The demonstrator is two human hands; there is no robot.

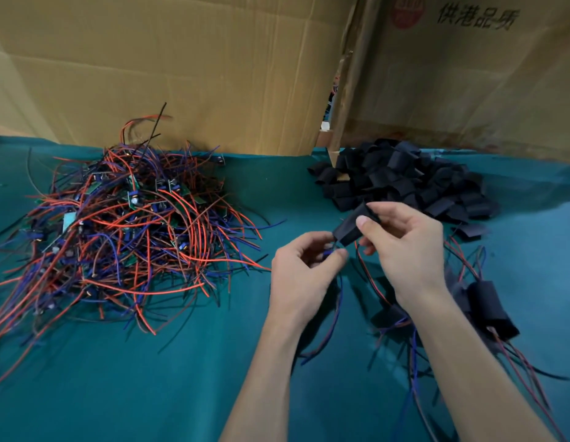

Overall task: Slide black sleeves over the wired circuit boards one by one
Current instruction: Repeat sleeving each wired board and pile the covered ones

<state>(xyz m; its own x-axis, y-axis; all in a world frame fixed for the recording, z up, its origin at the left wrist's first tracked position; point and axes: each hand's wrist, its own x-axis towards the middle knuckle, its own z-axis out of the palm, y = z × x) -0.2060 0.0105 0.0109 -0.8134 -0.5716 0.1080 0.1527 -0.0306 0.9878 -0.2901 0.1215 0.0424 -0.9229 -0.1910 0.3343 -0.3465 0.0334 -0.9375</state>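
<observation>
Here, right hand (404,247) pinching black sleeve (352,229), left hand (304,269) gripping wires (339,291)

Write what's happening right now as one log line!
step: sleeving a board | right hand: holds black sleeve | left hand: pinches wired board at sleeve's mouth | finished pieces: beside right forearm

Two bare forearms are seen, each ending in a bare hand: the left hand (304,272) and the right hand (404,247). No sleeve, glove, watch, ring or band is worn on any part in view. The fingers (361,222) are uncovered, with short, unpainted nails. The arms are cut off by the lower frame edge, so nothing above the forearms is shown.
</observation>
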